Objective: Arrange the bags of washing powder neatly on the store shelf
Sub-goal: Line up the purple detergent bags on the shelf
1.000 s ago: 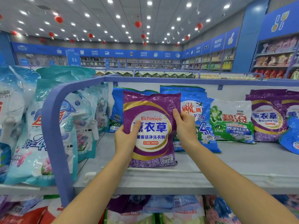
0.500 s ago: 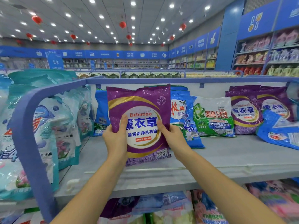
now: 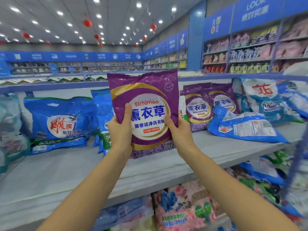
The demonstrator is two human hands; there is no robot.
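Note:
I hold a purple Eichimoo washing powder bag [image 3: 146, 97] upright above the grey shelf [image 3: 66, 172]. My left hand [image 3: 120, 130] grips its left edge with the thumb on the front. My right hand [image 3: 179, 132] grips its right edge the same way. The bag's bottom hangs just above the shelf board. Two more purple bags [image 3: 210, 104] lean against the back panel to the right. A blue bag [image 3: 56, 120] leans at the left, and another blue bag [image 3: 245, 127] lies flat at the right.
A narrow blue bag [image 3: 104, 114] and a green-marked bag stand partly hidden behind the held one. White and blue bags [image 3: 270, 100] pile up at far right. More bags fill the lower shelf [image 3: 183, 210]. Bare shelf board lies in front.
I have lifted the purple bag off the shelf and carried it right. My view has swung right, so the curved blue divider at left has gone out of frame.

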